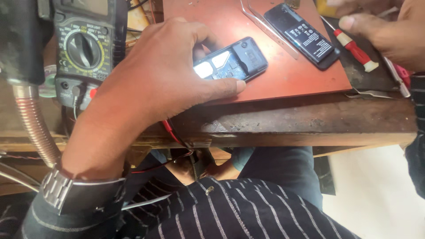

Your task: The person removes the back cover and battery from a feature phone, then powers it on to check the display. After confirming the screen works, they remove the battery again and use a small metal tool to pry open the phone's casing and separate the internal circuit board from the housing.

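The left hand (164, 75) is gripping the phone (232, 62) at the near edge of the red mat (287, 75). The thumb is pressing along the phone's near long side, and the other fingers are curling over its far side, so the phone is being pinched between thumb and fingers. The phone is lying with its back cover off; bright metal shields and dark inner parts are showing. A metal watch (57, 192) is sitting on the left wrist, above a dark striped sleeve.

The right hand (389, 31) is hovering at the upper right corner, partly out of frame. Its fingers are extending close together toward the screwdriver (354, 48), which has a red and white handle and is lying just right of the mat. Whether the fingertips are touching the screwdriver cannot be told.

A black battery (305, 35) is lying on the mat, well apart from the phone, with tweezers (265, 26) resting between them. The mat is lying on a worn wooden bench (310, 121). A multimeter (84, 48) is standing left of the left hand, with red leads (175, 132) hanging over the bench edge. A copper-coloured ribbed hose (33, 124) is running down the left side.
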